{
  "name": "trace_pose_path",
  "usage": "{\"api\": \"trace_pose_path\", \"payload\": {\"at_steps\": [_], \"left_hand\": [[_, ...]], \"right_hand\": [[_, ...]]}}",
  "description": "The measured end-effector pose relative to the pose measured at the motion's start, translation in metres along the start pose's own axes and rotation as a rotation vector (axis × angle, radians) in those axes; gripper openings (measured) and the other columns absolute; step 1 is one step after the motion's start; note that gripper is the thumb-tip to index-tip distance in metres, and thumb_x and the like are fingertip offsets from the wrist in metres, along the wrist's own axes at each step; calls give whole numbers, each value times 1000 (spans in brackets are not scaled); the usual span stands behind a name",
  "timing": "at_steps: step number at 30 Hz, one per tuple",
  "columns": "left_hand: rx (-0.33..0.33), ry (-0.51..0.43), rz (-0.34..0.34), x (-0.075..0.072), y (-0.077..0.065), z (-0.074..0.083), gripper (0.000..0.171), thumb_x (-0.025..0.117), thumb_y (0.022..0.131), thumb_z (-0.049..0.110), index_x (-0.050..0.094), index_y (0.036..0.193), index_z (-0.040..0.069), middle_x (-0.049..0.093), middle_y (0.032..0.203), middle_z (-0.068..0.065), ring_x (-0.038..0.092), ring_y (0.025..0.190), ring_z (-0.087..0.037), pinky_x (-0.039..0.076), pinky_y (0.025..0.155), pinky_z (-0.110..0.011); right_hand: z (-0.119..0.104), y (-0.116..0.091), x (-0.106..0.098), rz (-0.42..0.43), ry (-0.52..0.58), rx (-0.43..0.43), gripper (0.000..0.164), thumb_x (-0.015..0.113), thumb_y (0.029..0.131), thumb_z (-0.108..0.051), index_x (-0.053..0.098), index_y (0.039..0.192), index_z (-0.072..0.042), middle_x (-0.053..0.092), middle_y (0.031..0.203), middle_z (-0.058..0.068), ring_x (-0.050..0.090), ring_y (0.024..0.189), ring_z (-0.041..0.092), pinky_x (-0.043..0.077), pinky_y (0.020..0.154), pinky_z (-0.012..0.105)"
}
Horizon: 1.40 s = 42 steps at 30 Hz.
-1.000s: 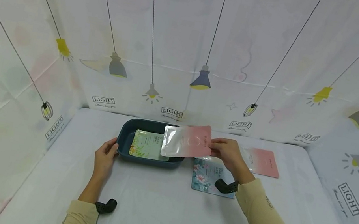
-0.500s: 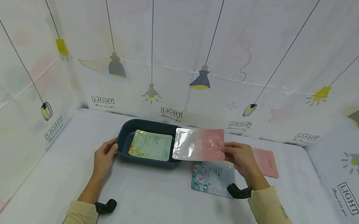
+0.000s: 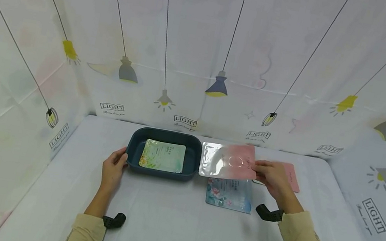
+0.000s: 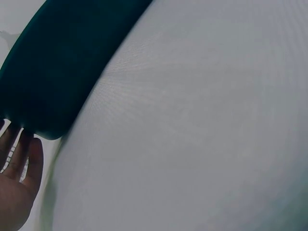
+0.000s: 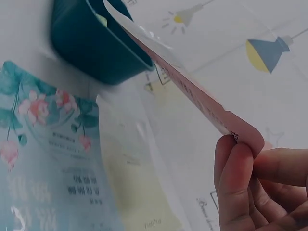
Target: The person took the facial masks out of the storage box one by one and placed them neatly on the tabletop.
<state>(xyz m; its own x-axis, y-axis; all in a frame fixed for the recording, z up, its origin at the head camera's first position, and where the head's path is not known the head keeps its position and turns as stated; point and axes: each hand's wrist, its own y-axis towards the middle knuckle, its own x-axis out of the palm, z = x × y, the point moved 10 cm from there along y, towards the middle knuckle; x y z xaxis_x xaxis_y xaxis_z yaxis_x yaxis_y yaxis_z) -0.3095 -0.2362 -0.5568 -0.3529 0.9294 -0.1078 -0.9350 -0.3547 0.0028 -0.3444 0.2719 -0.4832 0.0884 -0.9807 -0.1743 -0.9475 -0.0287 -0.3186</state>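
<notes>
A pink and silver face mask packet (image 3: 228, 161) is held up by its right edge, pinched between the thumb and fingers of my right hand (image 3: 273, 178). In the right wrist view the packet (image 5: 192, 96) is seen nearly edge-on. It hangs just right of a dark teal plastic bin (image 3: 162, 174), partly above a blue floral mask packet (image 3: 228, 195) on the table. Inside the bin lies a light green mask packet (image 3: 162, 156). My left hand (image 3: 112, 171) touches the bin's left end; in the left wrist view its extended fingers (image 4: 34, 163) meet the end wall.
Another pink packet (image 3: 292, 177) lies behind my right hand, partly hidden. A pale yellow packet (image 5: 134, 178) shows beside the blue one in the right wrist view. White cloth covers the table (image 3: 166, 228); a lamp-patterned curtain (image 3: 189, 51) stands behind.
My right hand has carried the pink packet rightward, from over the bin to beside it, uncovering the bin's right end. My left hand and the bin stay put.
</notes>
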Motion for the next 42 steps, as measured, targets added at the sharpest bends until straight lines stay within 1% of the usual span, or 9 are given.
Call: {"api": "trace_pose_path", "payload": {"at_steps": [8,12,16,21,24,29,34,39,42], "left_hand": [[-21,6,13,-2,-1,-3,38,52,102,25,54,136,10,57,138,-9,57,121,-21,52,81,-12],[-12,-9,15,-3,-1,-3,38,53,101,25,55,135,9,58,137,-9,57,120,-20,52,80,-12],[-2,-18,-7,-1,-1,2,39,53,101,26,55,136,8,57,138,-12,58,113,-11,52,80,-12],[-21,-27,-30,1,-3,14,39,53,101,19,54,137,3,56,139,-17,57,104,-1,54,82,-17],[-29,-26,-35,1,-3,15,39,53,101,16,53,137,2,55,140,-17,57,108,-6,55,85,-22],[-31,-37,-20,0,2,2,39,53,101,21,54,137,6,56,140,-13,56,116,-17,54,84,-19],[-15,-42,-18,2,4,-3,39,54,101,24,55,136,6,56,139,-14,56,119,-23,53,83,-17],[-20,-48,-19,0,5,-2,39,54,101,23,54,136,6,56,139,-13,56,121,-24,53,81,-15],[-33,-46,-40,0,4,5,39,53,101,20,53,137,4,55,140,-15,56,123,-26,53,84,-18]], "right_hand": [[21,-2,-24,40,-80,28,53,57,98,-19,43,139,11,62,93,-10,62,80,6,57,75,19],[28,-5,-36,61,-61,44,53,58,98,-19,43,139,10,63,91,-13,62,80,6,57,75,19],[38,-11,-49,91,-23,81,54,59,97,-19,43,139,10,61,90,-13,62,80,5,56,74,19],[53,-17,-64,114,7,136,48,61,96,-19,48,135,6,60,90,-12,61,78,5,56,73,20],[62,-19,-71,123,24,160,45,62,96,-18,49,133,5,60,88,-11,60,78,6,56,72,21],[76,-22,-84,129,23,199,55,62,96,-19,43,141,5,60,88,-13,60,79,6,56,73,21],[91,-27,-104,139,-15,225,62,62,96,-21,36,145,7,59,86,-15,60,78,4,56,72,21],[104,-28,-119,136,-23,238,65,64,95,-21,35,145,9,60,84,-18,61,78,4,57,71,22],[113,-31,-128,139,3,260,64,65,94,-20,37,144,9,60,83,-19,61,77,4,57,71,22]]}}
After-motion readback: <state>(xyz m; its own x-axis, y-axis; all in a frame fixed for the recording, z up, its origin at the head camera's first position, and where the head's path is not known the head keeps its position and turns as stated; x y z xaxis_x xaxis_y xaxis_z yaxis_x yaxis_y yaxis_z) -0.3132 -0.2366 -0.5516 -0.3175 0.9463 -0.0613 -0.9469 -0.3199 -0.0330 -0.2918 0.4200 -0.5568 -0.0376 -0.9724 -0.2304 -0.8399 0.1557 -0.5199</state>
